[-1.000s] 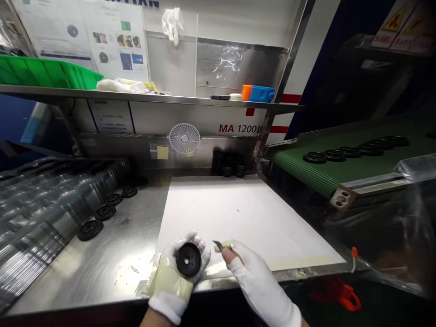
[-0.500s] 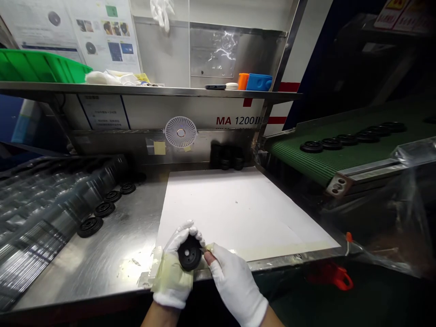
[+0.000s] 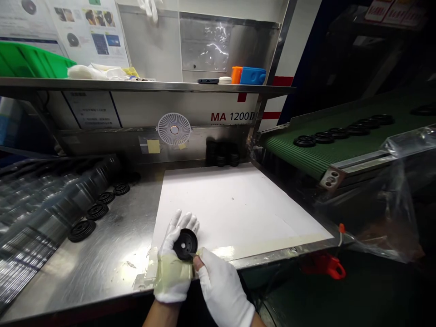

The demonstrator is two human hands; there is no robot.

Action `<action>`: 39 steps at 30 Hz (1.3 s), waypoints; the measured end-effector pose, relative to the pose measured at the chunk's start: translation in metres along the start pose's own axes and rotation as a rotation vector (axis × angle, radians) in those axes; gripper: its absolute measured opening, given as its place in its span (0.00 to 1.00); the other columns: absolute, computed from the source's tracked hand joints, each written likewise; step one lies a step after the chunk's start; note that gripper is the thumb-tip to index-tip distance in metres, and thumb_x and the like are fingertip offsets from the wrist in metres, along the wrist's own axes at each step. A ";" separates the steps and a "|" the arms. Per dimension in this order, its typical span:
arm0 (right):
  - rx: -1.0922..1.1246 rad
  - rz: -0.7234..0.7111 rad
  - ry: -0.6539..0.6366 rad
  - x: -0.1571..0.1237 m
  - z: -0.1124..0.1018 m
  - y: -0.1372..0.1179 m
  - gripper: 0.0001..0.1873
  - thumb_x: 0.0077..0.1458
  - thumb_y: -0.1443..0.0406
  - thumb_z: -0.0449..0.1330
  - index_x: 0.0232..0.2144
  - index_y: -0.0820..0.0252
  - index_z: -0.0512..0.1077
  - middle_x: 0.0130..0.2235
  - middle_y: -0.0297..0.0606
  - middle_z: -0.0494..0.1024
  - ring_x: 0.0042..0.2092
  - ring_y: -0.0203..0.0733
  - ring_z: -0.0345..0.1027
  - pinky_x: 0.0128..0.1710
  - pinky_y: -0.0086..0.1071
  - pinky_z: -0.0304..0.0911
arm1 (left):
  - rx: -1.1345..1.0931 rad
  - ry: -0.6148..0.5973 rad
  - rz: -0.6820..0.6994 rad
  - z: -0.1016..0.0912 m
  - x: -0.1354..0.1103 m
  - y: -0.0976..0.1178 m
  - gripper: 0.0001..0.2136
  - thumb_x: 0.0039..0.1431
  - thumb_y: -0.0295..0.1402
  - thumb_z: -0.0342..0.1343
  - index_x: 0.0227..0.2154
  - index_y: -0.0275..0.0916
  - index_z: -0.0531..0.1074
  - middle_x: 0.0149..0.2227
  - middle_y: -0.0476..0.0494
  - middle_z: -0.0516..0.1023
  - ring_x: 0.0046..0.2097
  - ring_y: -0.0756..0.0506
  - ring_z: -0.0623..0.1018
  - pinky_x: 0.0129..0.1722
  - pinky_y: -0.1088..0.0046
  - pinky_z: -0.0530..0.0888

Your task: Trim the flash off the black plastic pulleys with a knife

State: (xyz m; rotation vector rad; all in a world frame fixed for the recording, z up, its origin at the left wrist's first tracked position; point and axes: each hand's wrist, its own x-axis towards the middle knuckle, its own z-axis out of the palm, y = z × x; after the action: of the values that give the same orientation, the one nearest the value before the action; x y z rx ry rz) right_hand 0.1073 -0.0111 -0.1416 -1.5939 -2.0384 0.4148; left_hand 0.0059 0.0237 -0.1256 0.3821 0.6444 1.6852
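Note:
My left hand, in a white glove with yellowish tape round the palm and wrist, holds a black round disc with a raised rim and a small center hole. The fingers stretch out behind the disc, and the thumb lies along its left edge. My right hand, also gloved, is closed in a pinch at the disc's lower right rim. Its bare thumb tip shows. A thin tip seems to stick out of the pinch, too small to name. Both hands are over the front edge of the metal workbench.
White sheet covers the bench's middle. Several black discs line up beside clear plastic trays at left. More discs lie on a green conveyor at right. A small fan hangs below the shelf.
The fingers of my left hand have straightened from their curl round the disc. The disc has turned a little, and my right hand has shifted to a lower spot on its rim.

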 end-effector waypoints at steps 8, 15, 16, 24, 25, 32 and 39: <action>-0.050 0.016 0.026 0.010 -0.011 0.013 0.14 0.61 0.62 0.42 0.31 0.55 0.65 0.29 0.34 0.74 0.30 0.39 0.68 0.29 0.30 0.50 | -0.147 0.005 -0.244 0.004 0.005 0.004 0.10 0.49 0.26 0.54 0.37 0.33 0.73 0.24 0.47 0.70 0.28 0.48 0.72 0.31 0.68 0.73; -0.088 0.002 0.061 0.002 0.001 0.008 0.14 0.61 0.61 0.41 0.30 0.55 0.65 0.28 0.33 0.74 0.28 0.38 0.67 0.26 0.31 0.47 | -0.148 0.069 -0.178 0.007 0.011 -0.004 0.07 0.49 0.28 0.59 0.33 0.36 0.72 0.24 0.50 0.68 0.28 0.51 0.71 0.30 0.73 0.73; -0.089 -0.006 0.068 0.001 0.003 0.007 0.14 0.61 0.61 0.42 0.30 0.54 0.65 0.27 0.32 0.74 0.27 0.38 0.67 0.25 0.31 0.46 | -0.150 0.086 -0.153 0.007 0.012 -0.004 0.07 0.48 0.26 0.59 0.32 0.36 0.73 0.24 0.50 0.68 0.28 0.51 0.71 0.31 0.73 0.73; -0.049 -0.038 0.095 0.005 0.000 0.006 0.14 0.61 0.61 0.42 0.31 0.55 0.66 0.28 0.33 0.75 0.29 0.39 0.68 0.27 0.31 0.48 | -0.087 0.057 -0.231 0.006 0.011 0.003 0.16 0.47 0.27 0.51 0.41 0.32 0.71 0.33 0.37 0.75 0.35 0.42 0.75 0.36 0.59 0.75; -0.045 -0.032 0.096 0.007 -0.003 0.009 0.13 0.61 0.62 0.42 0.32 0.55 0.66 0.28 0.33 0.75 0.29 0.39 0.67 0.27 0.31 0.49 | -0.090 0.044 -0.268 0.006 0.009 0.005 0.16 0.46 0.27 0.50 0.40 0.31 0.71 0.30 0.38 0.75 0.32 0.43 0.75 0.34 0.60 0.74; -0.138 -0.049 0.088 0.004 -0.002 0.016 0.13 0.61 0.62 0.42 0.31 0.55 0.65 0.27 0.33 0.73 0.28 0.39 0.66 0.27 0.32 0.47 | -0.077 0.025 -0.313 0.004 0.009 0.005 0.12 0.45 0.24 0.53 0.36 0.31 0.72 0.23 0.45 0.70 0.27 0.47 0.71 0.29 0.68 0.72; -0.105 -0.042 0.087 0.000 0.002 0.011 0.11 0.59 0.63 0.44 0.30 0.54 0.65 0.26 0.32 0.73 0.26 0.39 0.65 0.25 0.32 0.46 | -0.076 0.069 -0.242 0.004 0.013 0.002 0.08 0.48 0.27 0.58 0.33 0.34 0.72 0.24 0.48 0.69 0.27 0.50 0.71 0.29 0.72 0.72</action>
State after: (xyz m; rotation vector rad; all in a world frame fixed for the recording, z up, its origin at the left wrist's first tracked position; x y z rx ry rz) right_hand 0.1146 -0.0076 -0.1491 -1.5982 -2.0534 0.2222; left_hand 0.0039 0.0372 -0.1226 0.1838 0.6485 1.4915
